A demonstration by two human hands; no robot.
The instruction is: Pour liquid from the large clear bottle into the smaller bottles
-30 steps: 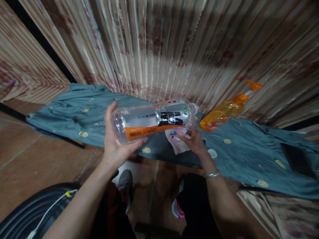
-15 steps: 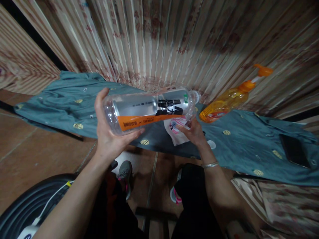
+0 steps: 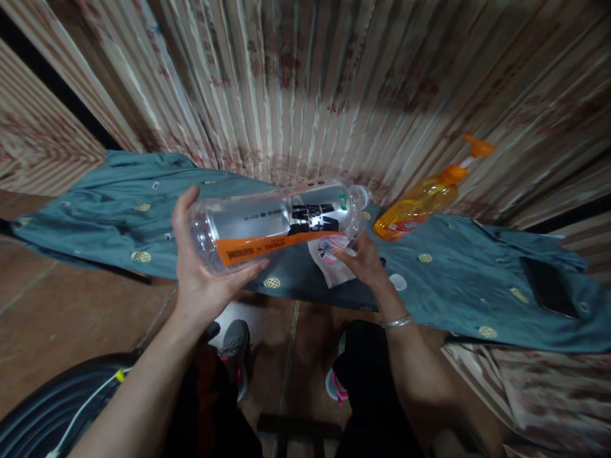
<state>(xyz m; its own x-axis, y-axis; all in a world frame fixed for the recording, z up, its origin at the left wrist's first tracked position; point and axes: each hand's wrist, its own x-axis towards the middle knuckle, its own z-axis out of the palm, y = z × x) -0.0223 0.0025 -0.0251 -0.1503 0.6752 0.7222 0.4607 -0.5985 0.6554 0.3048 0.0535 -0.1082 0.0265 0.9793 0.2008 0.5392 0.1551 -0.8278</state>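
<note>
A large clear plastic bottle (image 3: 267, 222) with a silver, black and orange label lies nearly level in the air, its neck to the right and slightly raised. My left hand (image 3: 203, 267) is wrapped round the base end, thumb along the lower side. At the neck end my right hand (image 3: 365, 257) grips the bottle from below, its fingers partly hidden behind the plastic. Just under that hand is a small whitish packet (image 3: 333, 270) with pink and blue print; whether the hand touches it I cannot tell. A pale round disc (image 3: 398, 282) lies beside my right wrist.
An orange pump bottle (image 3: 415, 203) stands on the narrow table's teal cloth (image 3: 458, 280), right of the held bottle. A dark phone (image 3: 548, 286) lies farther right. A pleated curtain (image 3: 296, 95) hangs behind. At lower left are a black ribbed round object (image 3: 52, 394) and a white cable.
The whole view has shifted a little, so the held bottle, both hands and the pump bottle appear slightly lower and farther left. Both hands keep their hold.
</note>
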